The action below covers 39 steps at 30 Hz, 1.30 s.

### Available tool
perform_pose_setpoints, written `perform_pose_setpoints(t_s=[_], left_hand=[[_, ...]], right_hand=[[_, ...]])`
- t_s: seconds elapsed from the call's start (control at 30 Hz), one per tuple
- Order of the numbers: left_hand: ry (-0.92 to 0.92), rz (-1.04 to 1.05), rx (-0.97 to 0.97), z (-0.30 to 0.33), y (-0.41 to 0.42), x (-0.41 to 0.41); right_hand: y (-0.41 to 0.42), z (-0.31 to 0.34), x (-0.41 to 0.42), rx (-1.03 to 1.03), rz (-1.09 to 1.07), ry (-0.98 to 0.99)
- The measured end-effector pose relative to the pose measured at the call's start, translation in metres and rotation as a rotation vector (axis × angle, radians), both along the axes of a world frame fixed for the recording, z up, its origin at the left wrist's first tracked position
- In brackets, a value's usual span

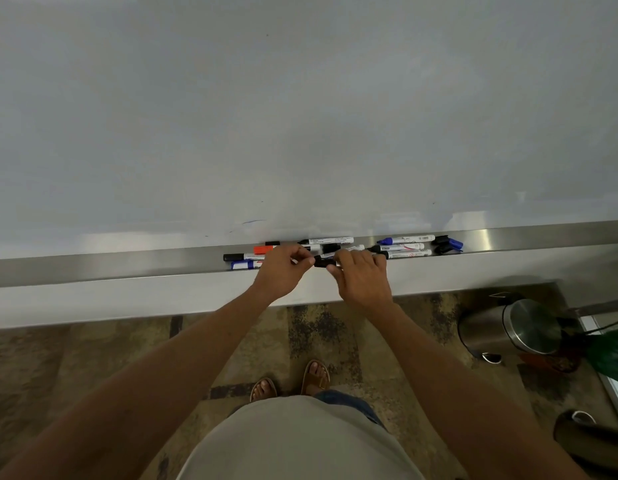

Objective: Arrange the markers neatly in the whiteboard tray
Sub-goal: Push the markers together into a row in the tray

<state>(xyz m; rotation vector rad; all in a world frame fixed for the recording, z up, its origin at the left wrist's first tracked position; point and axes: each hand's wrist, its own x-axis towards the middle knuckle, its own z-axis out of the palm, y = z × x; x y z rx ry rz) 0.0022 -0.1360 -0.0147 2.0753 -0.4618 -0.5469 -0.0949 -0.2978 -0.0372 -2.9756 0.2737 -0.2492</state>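
Several markers lie scattered in the metal whiteboard tray (127,265). My left hand (283,271) and my right hand (361,275) both hold one black-capped marker (324,261) just above the tray's front edge, fingers curled round its ends. To the left lie a black-capped marker (243,257), a blue one (245,265) and a red cap (263,250). Behind the hands lies a long black-capped marker (326,241). On the right sit three markers (406,247), and loose black and blue caps (447,244).
The whiteboard (300,116) fills the upper view. Below the tray is a white ledge (144,299), then patterned carpet. A steel pedal bin (511,329) stands on the floor at the right, with a green bag beside it. My sandalled feet are near the wall.
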Motion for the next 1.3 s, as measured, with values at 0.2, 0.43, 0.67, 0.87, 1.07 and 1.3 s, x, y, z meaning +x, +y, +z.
perform_pose_setpoints(t_s=[0.2,0.43,0.67,0.87,1.07,1.3], left_hand=[[-0.457,-0.097,0.255,-0.009,0.01,0.009],[-0.643,-0.103,0.43,-0.009,0.023,0.018],[-0.685,-0.142,0.54,-0.006,0.032,0.026],[-0.806,-0.231,0.598,-0.003,0.037,0.028],[-0.891,-0.222,0.579,-0.006,0.058,0.029],[-0.829,-0.068,0.622,-0.012,0.095,0.037]], right_hand=[[-0.022,-0.003,0.002,0.046,0.004,0.088],[-0.027,-0.003,0.008,0.116,0.025,0.101],[-0.026,-0.001,0.011,0.15,0.07,-0.028],[-0.021,-0.003,0.012,0.21,0.089,-0.049],[-0.021,-0.004,0.011,0.267,0.073,-0.078],[-0.018,-0.002,0.014,0.232,0.035,-0.132]])
